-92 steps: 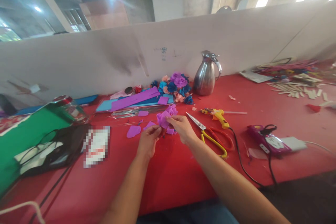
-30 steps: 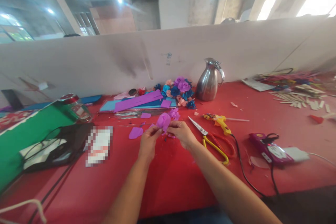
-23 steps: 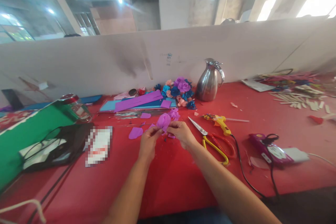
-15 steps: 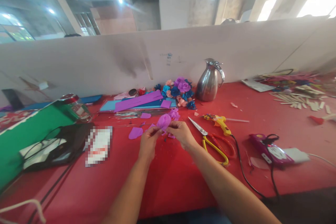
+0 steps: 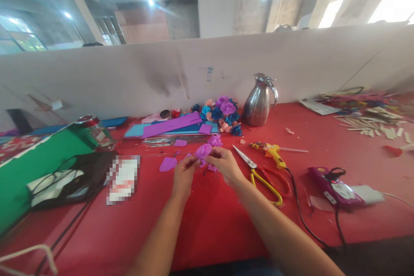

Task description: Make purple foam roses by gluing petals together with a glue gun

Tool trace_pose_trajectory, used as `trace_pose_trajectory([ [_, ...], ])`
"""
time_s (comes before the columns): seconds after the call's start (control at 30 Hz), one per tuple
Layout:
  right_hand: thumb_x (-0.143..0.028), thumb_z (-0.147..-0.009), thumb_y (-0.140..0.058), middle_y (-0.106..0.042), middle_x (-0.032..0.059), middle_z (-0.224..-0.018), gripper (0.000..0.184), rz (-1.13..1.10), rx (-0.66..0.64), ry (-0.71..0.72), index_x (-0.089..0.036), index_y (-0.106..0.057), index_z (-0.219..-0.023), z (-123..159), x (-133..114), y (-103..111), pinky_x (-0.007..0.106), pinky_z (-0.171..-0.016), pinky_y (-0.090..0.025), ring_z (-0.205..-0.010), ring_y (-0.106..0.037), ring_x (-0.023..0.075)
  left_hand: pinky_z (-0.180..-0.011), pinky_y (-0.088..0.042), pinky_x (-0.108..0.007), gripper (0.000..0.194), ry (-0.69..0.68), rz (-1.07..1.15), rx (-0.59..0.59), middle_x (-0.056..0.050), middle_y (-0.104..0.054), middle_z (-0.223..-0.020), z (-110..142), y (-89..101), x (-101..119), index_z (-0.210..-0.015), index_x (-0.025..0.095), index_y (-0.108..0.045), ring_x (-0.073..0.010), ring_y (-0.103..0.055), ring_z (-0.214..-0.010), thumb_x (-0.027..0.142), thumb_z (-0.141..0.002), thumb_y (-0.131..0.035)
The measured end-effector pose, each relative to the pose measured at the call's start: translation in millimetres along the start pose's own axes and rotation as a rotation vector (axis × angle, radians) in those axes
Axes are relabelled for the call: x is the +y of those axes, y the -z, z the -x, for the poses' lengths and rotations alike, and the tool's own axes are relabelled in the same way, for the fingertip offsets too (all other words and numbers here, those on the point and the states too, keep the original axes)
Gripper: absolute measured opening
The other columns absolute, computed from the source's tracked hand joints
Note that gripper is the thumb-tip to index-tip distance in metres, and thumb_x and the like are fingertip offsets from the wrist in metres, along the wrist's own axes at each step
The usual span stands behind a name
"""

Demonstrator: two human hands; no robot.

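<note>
Between hands (image 5: 183, 176), purple flower (image 5: 203, 151), tilted, bloom up

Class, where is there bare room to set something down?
Between the left forearm and right forearm, and from the left forearm to the pixelated item, the red tabletop is mostly bare. Crowded: paper pieces, sheets and flowers beyond the hands, scissors and glue gun rightward.
</note>
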State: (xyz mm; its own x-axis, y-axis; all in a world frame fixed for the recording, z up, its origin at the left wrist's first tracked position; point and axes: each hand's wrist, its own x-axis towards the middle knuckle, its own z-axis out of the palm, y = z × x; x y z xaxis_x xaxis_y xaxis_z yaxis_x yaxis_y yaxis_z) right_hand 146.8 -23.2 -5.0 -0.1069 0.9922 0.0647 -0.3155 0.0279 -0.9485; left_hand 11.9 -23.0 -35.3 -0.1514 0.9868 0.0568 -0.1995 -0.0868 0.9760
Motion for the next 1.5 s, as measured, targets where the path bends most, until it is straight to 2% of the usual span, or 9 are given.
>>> trace_pose_trajectory([
  [0.2, -0.024, -0.055, -0.071, -0.066, 0.0, -0.067, 0.023, -0.133, 0.072, -0.018, -0.017, -0.07, -0.077, 0.5, -9.1, 2.1, 0.022, -0.054, -0.039, -0.055, -0.052, 0.0093, -0.068, -0.04, -0.026, 0.013, -0.015, -0.013, 0.018, 0.002, -0.063, -0.063, -0.3, 0.9, -0.4, -0.066, 0.017, -0.07, -0.0127, -0.054, -0.064, 0.024, -0.056, -0.076],
  [0.37, -0.024, -0.056, -0.067, -0.065, -0.0001, -0.066, 0.022, -0.22, 0.17, -0.038, -0.017, -0.069, -0.076, -2.6, -10.1, 7.2, 0.021, -0.05, -0.036, -0.051, -0.05, 0.008, -0.066, -0.04, -0.025, 0.013, -0.012, -0.014, 0.033, 0.002, -0.062, -0.06, 1.4, -1.3, 3.1, -0.063, 0.017, -0.069, -0.0125, -0.053, -0.063, 0.024, -0.056, -0.076],
  [0.47, -0.024, -0.054, -0.069, -0.063, -0.0013, -0.06, 0.021, -0.12, 0.187, -0.103, -0.017, -0.067, -0.073, -3.1, -4.8, 5.4, 0.021, -0.048, -0.034, -0.048, -0.048, 0.0076, -0.07, -0.042, -0.027, 0.015, 0.003, 0.009, 0.04, 0.001, -0.066, -0.065, 1.5, -1.9, 3.8, -0.066, 0.017, -0.07, -0.0139, -0.056, -0.066, 0.024, -0.055, -0.076],
  [0.6, -0.027, -0.054, -0.073, -0.064, -0.0015, -0.061, 0.023, -0.031, 0.047, -0.103, -0.017, -0.066, -0.074, 0.1, 2.4, -1.4, 0.021, -0.051, -0.038, -0.053, -0.054, 0.0095, -0.072, -0.043, -0.027, 0.016, 0.007, 0.025, 0.025, -0.001, -0.068, -0.069, 1.3, -1.9, 4.5, -0.068, 0.017, -0.071, -0.0144, -0.058, -0.068, 0.025, -0.055, -0.077],
  [0.67, -0.028, -0.056, -0.073, -0.064, -0.0011, -0.062, 0.022, 0.003, 0.019, -0.07, -0.016, -0.066, -0.073, 1.8, 4.4, -4.1, 0.022, -0.053, -0.04, -0.055, -0.055, 0.0102, -0.071, -0.043, -0.026, 0.016, 0.011, 0.032, 0.021, -0.001, -0.068, -0.069, 1.8, -2.3, 5.1, -0.067, 0.017, -0.071, -0.0141, -0.058, -0.068, 0.025, -0.055, -0.078],
  [0.97, -0.033, -0.06, -0.072, -0.061, -0.0015, -0.06, 0.022, 0.027, 0.069, -0.023, -0.016, -0.064, -0.073, 3.0, 6.7, -9.2, 0.023, -0.051, -0.04, -0.052, -0.054, 0.011, -0.076, -0.044, -0.028, 0.019, -0.043, -0.006, 0.055, -0.003, -0.069, -0.078, 3.2, -3.5, 4.4, -0.071, 0.017, -0.072, -0.0164, -0.06, -0.076, 0.03, -0.057, -0.077],
  [1.1, -0.035, -0.065, -0.067, -0.062, -0.0003, -0.064, 0.021, 0.092, 0.102, 0.009, -0.016, -0.064, -0.074, 2.4, 10.8, -10.3, 0.023, -0.051, -0.04, -0.053, -0.054, 0.0111, -0.075, -0.044, -0.029, 0.015, -0.1, -0.071, 0.062, -0.002, -0.067, -0.074, 2.6, -2.9, 2.5, -0.069, 0.018, -0.073, -0.0165, -0.058, -0.074, 0.029, -0.059, -0.076],
  [1.33, -0.031, -0.067, -0.059, -0.057, -0.0024, -0.059, 0.014, 0.216, 0.197, 0.08, -0.018, -0.06, -0.068, -0.4, 20.9, -10.3, 0.022, -0.049, -0.038, -0.052, -0.05, 0.0116, -0.071, -0.043, -0.028, 0.006, -0.232, -0.234, 0.064, -0.001, -0.065, -0.071, 3.3, -3.0, -0.8, -0.067, 0.022, -0.074, -0.0167, -0.057, -0.072, 0.027, -0.065, -0.073],
  [1.5, -0.029, -0.067, -0.057, -0.055, -0.0028, -0.055, 0.013, 0.31, 0.239, 0.118, -0.017, -0.058, -0.064, -0.8, 22.9, -9.9, 0.022, -0.048, -0.035, -0.051, -0.047, 0.0109, -0.072, -0.044, -0.028, 0.009, -0.164, -0.172, 0.018, -0.001, -0.067, -0.073, 3.6, -4.2, -2.4, -0.071, 0.021, -0.075, -0.0168, -0.058, -0.074, 0.027, -0.065, -0.073],
])
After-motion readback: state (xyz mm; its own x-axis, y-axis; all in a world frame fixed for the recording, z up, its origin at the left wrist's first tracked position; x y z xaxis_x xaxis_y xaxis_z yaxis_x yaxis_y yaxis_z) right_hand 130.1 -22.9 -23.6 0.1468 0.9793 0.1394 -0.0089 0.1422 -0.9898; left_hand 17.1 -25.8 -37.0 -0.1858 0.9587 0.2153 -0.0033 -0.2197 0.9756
